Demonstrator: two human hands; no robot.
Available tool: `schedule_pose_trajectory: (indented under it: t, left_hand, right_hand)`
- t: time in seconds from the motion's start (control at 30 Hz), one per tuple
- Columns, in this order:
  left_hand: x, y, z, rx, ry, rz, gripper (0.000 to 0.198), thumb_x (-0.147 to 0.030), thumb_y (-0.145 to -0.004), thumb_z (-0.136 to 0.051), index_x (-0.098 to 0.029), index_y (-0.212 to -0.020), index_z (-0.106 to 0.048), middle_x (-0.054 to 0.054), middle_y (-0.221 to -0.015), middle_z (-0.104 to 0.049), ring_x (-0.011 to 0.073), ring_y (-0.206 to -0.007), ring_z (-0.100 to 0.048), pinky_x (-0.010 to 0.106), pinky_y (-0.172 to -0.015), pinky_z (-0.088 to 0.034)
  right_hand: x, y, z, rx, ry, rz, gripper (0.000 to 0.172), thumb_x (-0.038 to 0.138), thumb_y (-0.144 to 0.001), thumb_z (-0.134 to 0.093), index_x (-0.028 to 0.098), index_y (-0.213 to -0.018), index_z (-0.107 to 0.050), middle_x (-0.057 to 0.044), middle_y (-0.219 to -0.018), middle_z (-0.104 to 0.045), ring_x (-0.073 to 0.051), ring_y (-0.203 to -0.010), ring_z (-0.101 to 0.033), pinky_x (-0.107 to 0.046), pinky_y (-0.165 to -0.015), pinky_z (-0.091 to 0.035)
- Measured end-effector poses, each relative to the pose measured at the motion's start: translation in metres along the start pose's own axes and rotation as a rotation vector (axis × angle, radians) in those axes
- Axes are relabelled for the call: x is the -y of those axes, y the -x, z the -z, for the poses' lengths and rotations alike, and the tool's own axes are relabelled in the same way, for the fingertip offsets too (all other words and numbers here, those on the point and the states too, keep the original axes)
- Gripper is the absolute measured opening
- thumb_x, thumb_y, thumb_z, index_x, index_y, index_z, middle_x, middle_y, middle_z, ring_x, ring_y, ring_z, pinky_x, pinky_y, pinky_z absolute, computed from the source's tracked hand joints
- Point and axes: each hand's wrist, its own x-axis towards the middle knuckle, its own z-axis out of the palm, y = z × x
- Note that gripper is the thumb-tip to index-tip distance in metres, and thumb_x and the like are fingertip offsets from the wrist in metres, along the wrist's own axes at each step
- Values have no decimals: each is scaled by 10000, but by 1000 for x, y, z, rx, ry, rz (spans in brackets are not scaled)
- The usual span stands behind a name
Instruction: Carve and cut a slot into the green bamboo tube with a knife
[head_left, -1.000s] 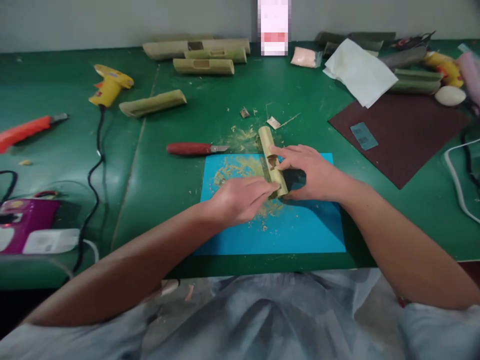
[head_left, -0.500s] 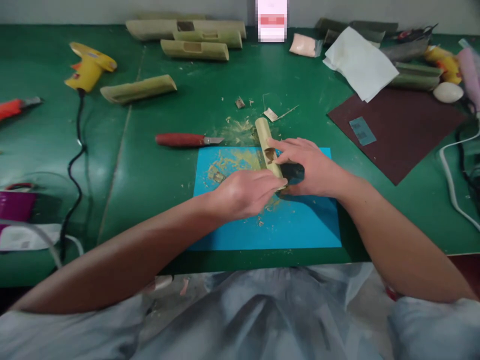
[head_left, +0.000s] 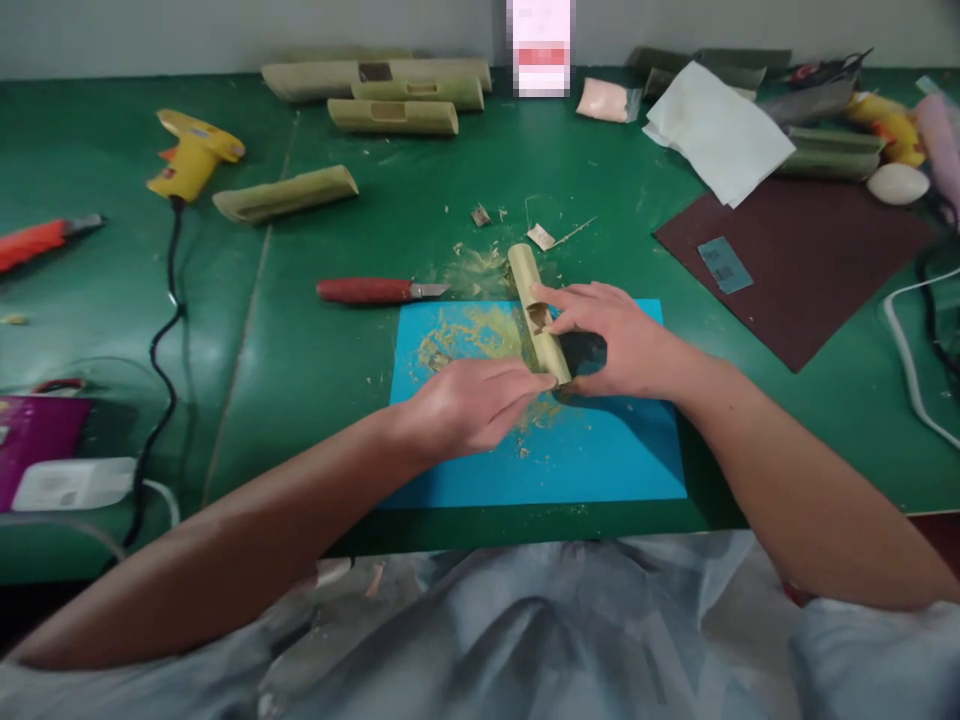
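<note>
A short pale bamboo tube (head_left: pixel 526 268) with a notch cut in its side lies slanted over a blue sheet (head_left: pixel 465 480). My right hand (head_left: pixel 619 340) grips it from the right, thumb and fingers curled about its near half. By the tube's near end is my left hand (head_left: pixel 480 400), its fingers pinched together. Whatever sits between those fingertips is hidden. Yellowish shavings (head_left: pixel 480 330) are scattered over the sheet and the tabletop beyond it. To the left of the tube rests a red-handled knife (head_left: pixel 367 291), its blade pointing right.
Several notched bamboo pieces (head_left: pixel 397 117) lie at the back, with another bamboo piece (head_left: pixel 289 195) nearer. A yellow glue gun (head_left: pixel 191 155) and an orange cutter (head_left: pixel 37 243) are at left. White paper (head_left: pixel 716 135) overlaps a dark brown sheet (head_left: pixel 795 270) at right.
My left hand has drawn slightly left and down from the tube's near end, which now shows more fully. My right hand keeps its hold. The whole view has shifted a little.
</note>
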Motion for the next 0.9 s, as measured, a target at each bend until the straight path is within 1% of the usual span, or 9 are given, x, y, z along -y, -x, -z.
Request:
schedule_pose_trajectory:
  t: [0.13,0.27,0.43,0.53,0.63,0.77,0.83,0.9]
  left_hand:
    - [8,-3,-3,-58,-28,-6,268,-202,-1029,-463,-176,-1144,-702,78,-995,-768,158,-877,-735,240,-752,-569]
    - [12,-2,-2,-49,-47,20,280,-226,-1037,-458,-183,-1176,-697,62,-923,-760,146,-812,-721,228,-699,-552]
    - [15,-3,-2,-73,-55,31,276,-219,-1030,-465,-185,-1160,-706,71,-971,-763,152,-856,-718,238,-727,-553]
    - [17,-2,-2,-81,-56,30,272,-210,-1028,-470,-176,-1163,-704,74,-966,-762,150,-830,-713,240,-699,-545]
    - [18,0,0,-83,-74,56,275,-211,-1029,-471,-172,-1171,-703,72,-922,-761,155,-794,-708,245,-669,-535]
    - [17,-4,1,-101,-59,39,270,-206,-1028,-472,-172,-1146,-712,83,-980,-768,167,-875,-722,258,-746,-557]
    - [16,-5,0,-99,-49,35,272,-204,-1029,-467,-174,-1153,-708,82,-995,-769,161,-880,-723,252,-750,-558]
    - [15,-5,-1,-92,-55,57,271,-211,-1031,-470,-179,-1164,-704,74,-964,-768,153,-840,-719,245,-727,-556]
  right_hand:
    - [-1,0,0,-1,18,-6,454,394,-619,-833,322,-1048,-704,16,-1559,-525,-353,-1363,-508,-583,-1146,-330]
    - [-2,1,-2,-12,9,2,474,368,-620,-824,322,-1077,-704,2,-1566,-520,-346,-1358,-518,-584,-1147,-336]
    - [-1,3,-1,-6,-15,-17,525,379,-636,-823,320,-1141,-693,-11,-1565,-519,-361,-1415,-467,-626,-1194,-251]
    - [-2,2,0,-1,-23,-11,529,373,-634,-818,316,-1145,-697,-22,-1562,-521,-359,-1394,-491,-620,-1184,-276]
    - [-2,2,0,-1,-29,-3,518,369,-627,-822,327,-1128,-697,-6,-1564,-519,-353,-1394,-492,-613,-1184,-285]
    - [-2,2,0,-1,-20,-23,560,373,-622,-834,323,-1157,-677,-8,-1573,-509,-368,-1437,-445,-646,-1198,-238]
    - [-2,2,-1,-1,-16,-20,533,374,-630,-827,313,-1139,-681,-19,-1580,-503,-364,-1420,-465,-638,-1188,-260]
    - [-2,2,-1,-5,-19,-4,512,370,-630,-822,314,-1122,-689,-18,-1579,-505,-355,-1390,-496,-615,-1173,-297]
